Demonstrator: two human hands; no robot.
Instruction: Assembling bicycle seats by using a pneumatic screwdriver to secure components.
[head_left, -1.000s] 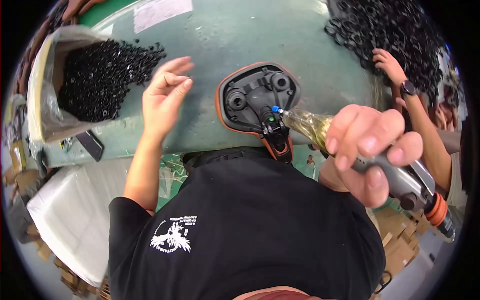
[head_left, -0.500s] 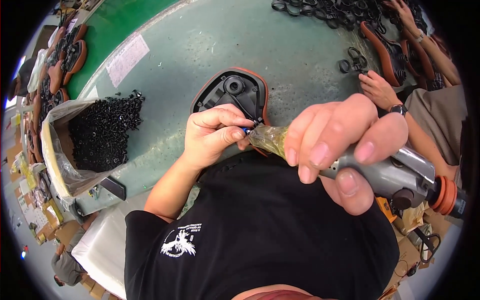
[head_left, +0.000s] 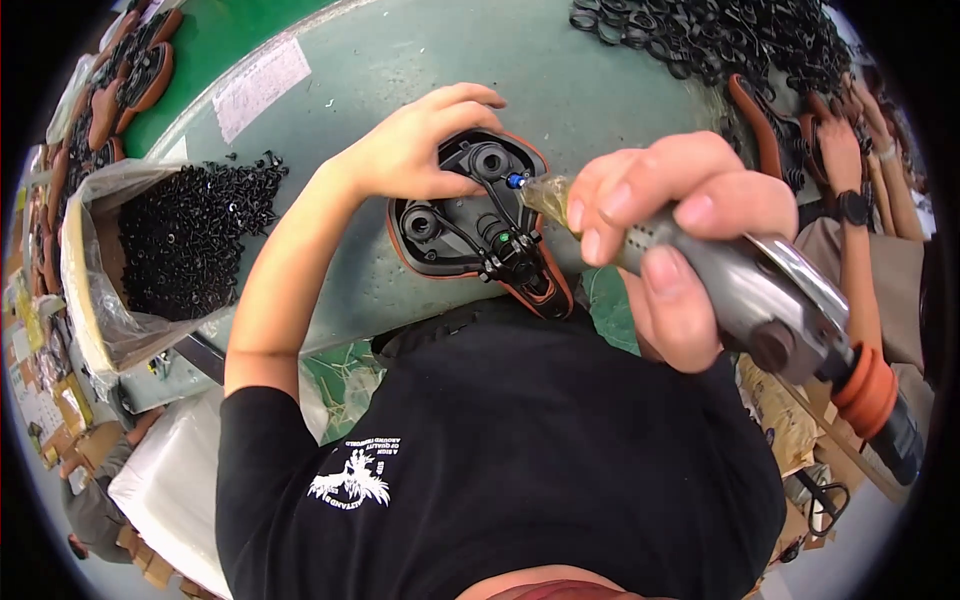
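An upside-down bicycle saddle (head_left: 455,245) lies on the green table in front of me, with its black underside up and a brown edge. My left hand (head_left: 415,145) grips its far left edge, the thumb on the underside and the fingers over the rim. In my right hand (head_left: 700,205) is a grey air screwdriver (head_left: 745,285), its nose wrapped in yellowish tape. The blue tip (head_left: 516,181) of the tool is over the saddle's right side; whether it touches, I cannot tell. My fingers wrap round the tool's body.
Left of the saddle, a plastic-lined box (head_left: 85,290) spills black screws (head_left: 190,240). Black rings (head_left: 700,35) lie heaped at the far right. Beside them are more saddles (head_left: 755,120) and another person's hand (head_left: 838,150). A paper sheet (head_left: 262,90) rests at the far left.
My left hand has gone from pinching at the tool's tip to gripping the saddle's far edge. The saddle has turned and more of it shows. The screwdriver has moved up, tip over the saddle.
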